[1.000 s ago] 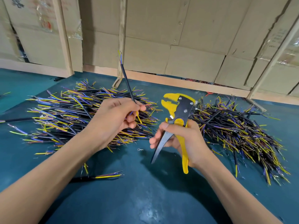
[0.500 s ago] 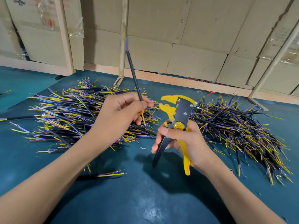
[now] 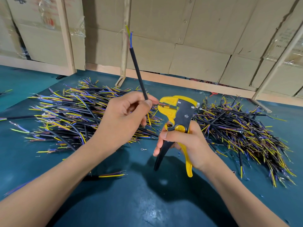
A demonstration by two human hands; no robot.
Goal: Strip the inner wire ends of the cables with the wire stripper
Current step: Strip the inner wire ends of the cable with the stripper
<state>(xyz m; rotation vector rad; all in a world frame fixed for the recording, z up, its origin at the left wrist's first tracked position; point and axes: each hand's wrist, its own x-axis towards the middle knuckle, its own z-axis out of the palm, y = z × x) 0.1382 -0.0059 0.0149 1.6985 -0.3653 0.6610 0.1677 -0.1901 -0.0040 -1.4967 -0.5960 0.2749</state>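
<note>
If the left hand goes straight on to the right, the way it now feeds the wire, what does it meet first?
Most likely the wire stripper: the left hand already has a thin wire end at its yellow head, with hardly any gap visible.

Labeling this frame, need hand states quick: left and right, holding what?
Left hand: closed, pinching the black cable, one inner wire fed into the stripper's head.
Right hand: closed around the wire stripper handles.

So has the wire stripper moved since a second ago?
Yes. The wire stripper, gripped by the right hand, has moved left, away from the right-hand cable pile; its head now meets the wire end pinched by the left hand.
</note>
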